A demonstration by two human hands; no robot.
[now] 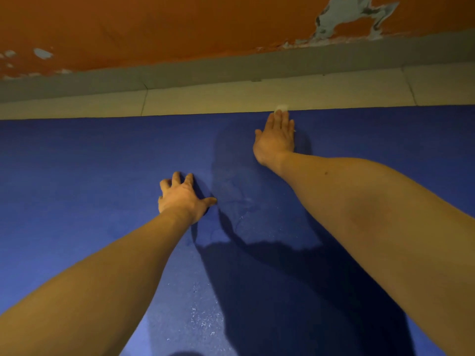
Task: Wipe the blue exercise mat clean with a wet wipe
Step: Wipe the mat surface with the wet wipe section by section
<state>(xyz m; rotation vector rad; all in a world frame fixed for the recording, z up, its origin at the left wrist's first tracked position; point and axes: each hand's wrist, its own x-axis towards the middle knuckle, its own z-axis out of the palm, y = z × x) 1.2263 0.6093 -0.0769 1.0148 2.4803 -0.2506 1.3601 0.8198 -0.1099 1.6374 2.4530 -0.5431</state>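
One head-worn wide-angle view looks forward and down, close over the mat [77, 176], toward the wall [154, 27] beyond it.

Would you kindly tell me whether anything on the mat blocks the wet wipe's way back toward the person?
Nothing visible does. The wet wipe lies under the fingertips of the right hand at the far edge of the blue exercise mat. The left hand rests on the mat nearer the person, left of that path.
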